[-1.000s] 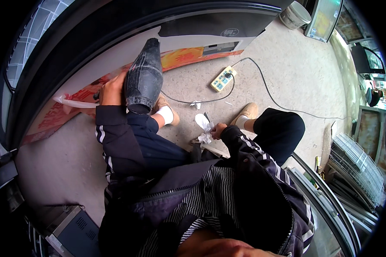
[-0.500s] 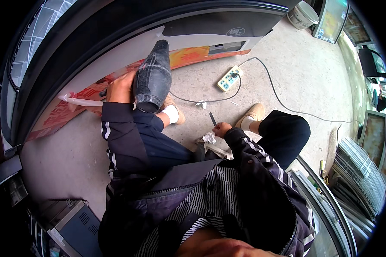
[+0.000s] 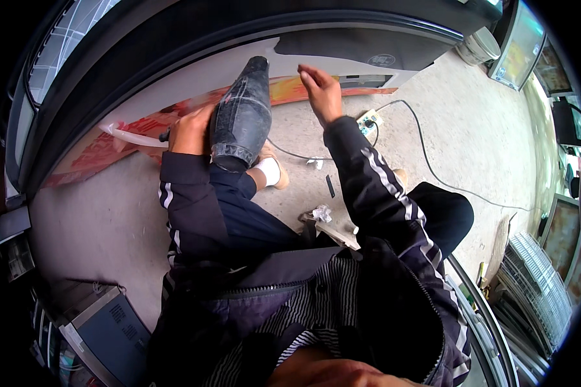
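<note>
My left hand [image 3: 190,131] is closed around the handle of a worn black hair dryer [image 3: 242,116], its narrow nozzle pointing away toward a large cabinet's pale front panel [image 3: 193,86]. The dryer body hides part of the fingers. An orange-red printed film [image 3: 150,126] covers the panel's lower part, with a whitish curled strip [image 3: 132,137] sticking out beside my left wrist. My right hand [image 3: 323,93] is raised before the panel, to the right of the nozzle, thumb and fingers drawn together. Whether they pinch anything is too small to see. A thin dark blade-like strip [image 3: 330,186] lies on the floor.
A power strip [image 3: 370,122] with a plugged-in black cord lies right of my right forearm. Crumpled white paper [image 3: 321,213] is on the floor between my legs. A bucket [image 3: 479,46] stands far right; wire racks [image 3: 537,277] lean at right. A grey box-shaped appliance [image 3: 110,326] sits at lower left.
My right hand has let go of the dark strip, leaving it on the floor, and risen forward to the panel. My left hand still holds the hair dryer; the view has shifted slightly.
</note>
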`<action>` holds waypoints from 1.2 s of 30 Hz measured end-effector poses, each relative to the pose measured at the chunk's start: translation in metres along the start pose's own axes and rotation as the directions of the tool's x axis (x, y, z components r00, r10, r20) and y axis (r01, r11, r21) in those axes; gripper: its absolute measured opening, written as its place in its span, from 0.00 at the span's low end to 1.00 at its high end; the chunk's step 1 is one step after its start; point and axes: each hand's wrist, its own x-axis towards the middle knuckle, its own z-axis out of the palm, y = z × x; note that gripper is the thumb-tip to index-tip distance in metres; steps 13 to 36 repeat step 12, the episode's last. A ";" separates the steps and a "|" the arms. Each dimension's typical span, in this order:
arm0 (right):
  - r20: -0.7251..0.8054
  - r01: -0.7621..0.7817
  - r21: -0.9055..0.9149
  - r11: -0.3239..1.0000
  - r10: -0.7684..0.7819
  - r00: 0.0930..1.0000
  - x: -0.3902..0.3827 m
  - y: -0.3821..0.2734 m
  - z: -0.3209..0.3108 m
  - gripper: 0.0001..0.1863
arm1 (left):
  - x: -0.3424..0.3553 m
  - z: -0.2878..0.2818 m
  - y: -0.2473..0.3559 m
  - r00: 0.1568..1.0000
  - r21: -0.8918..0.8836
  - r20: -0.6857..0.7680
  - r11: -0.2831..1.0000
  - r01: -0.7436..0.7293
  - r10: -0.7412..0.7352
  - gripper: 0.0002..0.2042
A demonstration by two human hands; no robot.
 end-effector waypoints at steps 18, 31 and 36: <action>-0.083 -0.226 0.396 0.890 0.280 0.956 0.039 -0.008 0.078 0.14 | -0.013 -0.009 -0.010 0.999 -0.020 -0.034 0.999 0.028 -0.029 0.22; -0.083 -0.226 0.396 0.890 0.280 0.956 0.039 -0.008 0.078 0.14 | -0.013 -0.009 -0.010 0.999 -0.020 -0.034 0.999 0.028 -0.029 0.22; -0.083 -0.226 0.396 0.890 0.280 0.956 0.039 -0.008 0.078 0.14 | -0.013 -0.009 -0.010 0.999 -0.020 -0.034 0.999 0.028 -0.029 0.22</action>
